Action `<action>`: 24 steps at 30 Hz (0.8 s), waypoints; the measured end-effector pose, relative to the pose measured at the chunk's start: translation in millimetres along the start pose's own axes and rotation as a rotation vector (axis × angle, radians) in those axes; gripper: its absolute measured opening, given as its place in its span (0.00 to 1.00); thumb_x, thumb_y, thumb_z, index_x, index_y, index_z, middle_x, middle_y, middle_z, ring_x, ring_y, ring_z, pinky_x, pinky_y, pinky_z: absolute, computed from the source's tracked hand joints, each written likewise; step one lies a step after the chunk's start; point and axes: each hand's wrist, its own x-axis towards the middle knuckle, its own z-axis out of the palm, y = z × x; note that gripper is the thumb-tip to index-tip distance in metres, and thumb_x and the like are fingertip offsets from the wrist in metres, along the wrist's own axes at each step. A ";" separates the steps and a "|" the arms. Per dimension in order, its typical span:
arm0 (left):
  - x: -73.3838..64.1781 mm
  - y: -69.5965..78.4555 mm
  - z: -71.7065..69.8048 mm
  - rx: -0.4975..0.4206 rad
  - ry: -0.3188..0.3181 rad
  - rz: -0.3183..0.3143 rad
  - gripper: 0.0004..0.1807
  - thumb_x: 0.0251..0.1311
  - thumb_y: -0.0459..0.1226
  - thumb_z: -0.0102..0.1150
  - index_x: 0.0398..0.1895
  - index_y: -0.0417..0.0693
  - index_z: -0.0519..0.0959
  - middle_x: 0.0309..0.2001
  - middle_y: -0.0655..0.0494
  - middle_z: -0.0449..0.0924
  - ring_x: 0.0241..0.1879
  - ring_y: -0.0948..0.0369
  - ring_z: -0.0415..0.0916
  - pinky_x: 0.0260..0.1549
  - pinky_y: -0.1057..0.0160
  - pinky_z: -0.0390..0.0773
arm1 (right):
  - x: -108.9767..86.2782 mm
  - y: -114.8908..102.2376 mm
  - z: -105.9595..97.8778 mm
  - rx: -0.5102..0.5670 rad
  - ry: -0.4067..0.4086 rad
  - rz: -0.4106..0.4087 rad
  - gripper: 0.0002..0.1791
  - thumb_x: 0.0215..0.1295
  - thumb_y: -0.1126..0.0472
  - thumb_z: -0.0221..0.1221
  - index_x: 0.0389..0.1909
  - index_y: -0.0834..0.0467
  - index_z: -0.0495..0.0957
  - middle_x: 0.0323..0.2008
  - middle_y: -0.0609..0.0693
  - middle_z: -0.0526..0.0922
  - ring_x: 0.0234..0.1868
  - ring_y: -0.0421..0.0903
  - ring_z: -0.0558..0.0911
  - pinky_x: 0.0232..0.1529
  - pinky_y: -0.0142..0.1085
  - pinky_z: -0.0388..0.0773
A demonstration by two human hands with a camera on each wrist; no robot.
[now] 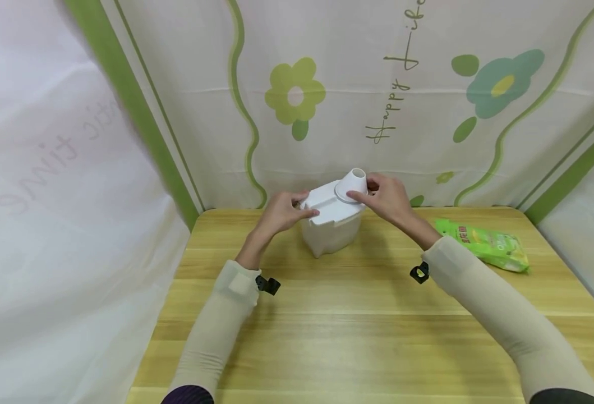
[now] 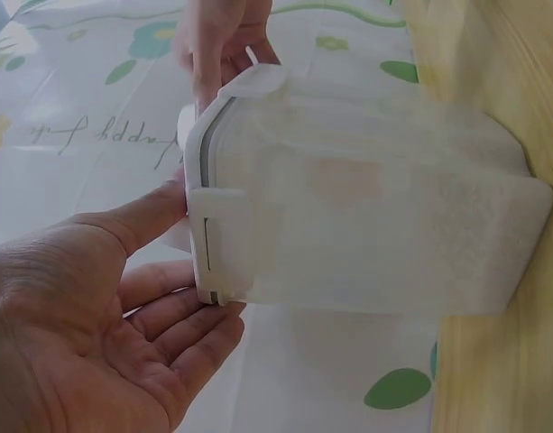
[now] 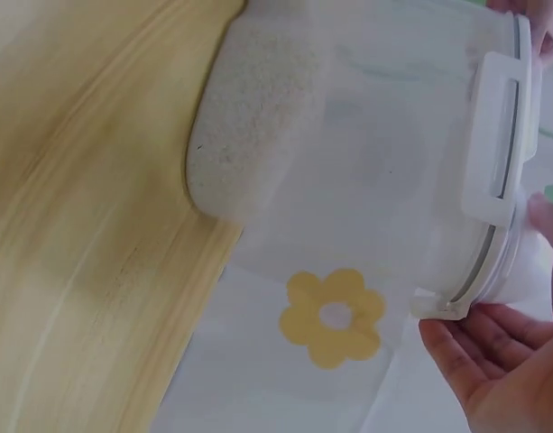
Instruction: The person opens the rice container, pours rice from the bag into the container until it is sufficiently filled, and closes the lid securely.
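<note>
A translucent storage container (image 1: 329, 238) stands on the table with a white lid (image 1: 327, 209) on its top. Pale grains that look like rice (image 3: 258, 99) lie in its bottom part. A white cone-shaped piece (image 1: 353, 183) with an open narrow top sits on the lid's right end. My left hand (image 1: 279, 213) grips the lid's left end, thumb on top and fingers (image 2: 199, 347) under the rim. At the other end my right hand (image 1: 390, 199) holds the lid, its thumb beside the cone's base and its fingers (image 3: 465, 356) beneath the edge.
A green packet (image 1: 488, 244) lies on the wooden table (image 1: 347, 336) to the right, beyond my right forearm. Directly behind the container hangs a white curtain (image 1: 347, 112) with flower prints, and another white sheet (image 1: 74, 252) borders the left side.
</note>
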 end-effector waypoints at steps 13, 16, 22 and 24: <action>11.8 -8.4 -8.2 -0.085 -0.034 -0.006 0.31 0.67 0.46 0.73 0.70 0.45 0.78 0.72 0.50 0.75 0.70 0.48 0.75 0.61 0.57 0.81 | -28.9 -12.7 -8.9 -0.112 0.070 -0.028 0.28 0.63 0.39 0.74 0.40 0.63 0.86 0.38 0.58 0.91 0.38 0.54 0.88 0.39 0.47 0.81; 14.3 -11.0 -9.5 -0.119 -0.040 0.003 0.31 0.68 0.44 0.72 0.71 0.44 0.77 0.72 0.49 0.75 0.72 0.47 0.73 0.65 0.54 0.79 | -35.6 -15.5 -9.8 -0.151 0.080 -0.042 0.28 0.63 0.39 0.73 0.40 0.63 0.87 0.37 0.58 0.91 0.38 0.55 0.89 0.39 0.50 0.84; 17.4 -15.3 -11.4 -0.142 -0.051 0.000 0.30 0.69 0.43 0.71 0.71 0.43 0.77 0.73 0.48 0.74 0.73 0.49 0.72 0.68 0.52 0.76 | -44.8 -19.9 -10.3 -0.229 0.081 -0.056 0.30 0.63 0.38 0.73 0.42 0.64 0.87 0.37 0.60 0.91 0.37 0.57 0.89 0.36 0.52 0.83; 17.5 -15.0 -11.7 -0.137 -0.055 0.004 0.30 0.70 0.43 0.71 0.71 0.43 0.77 0.73 0.48 0.74 0.73 0.49 0.72 0.69 0.52 0.75 | -45.7 -20.5 -10.8 -0.246 0.081 -0.051 0.31 0.62 0.36 0.73 0.42 0.63 0.86 0.38 0.59 0.91 0.36 0.57 0.89 0.33 0.51 0.82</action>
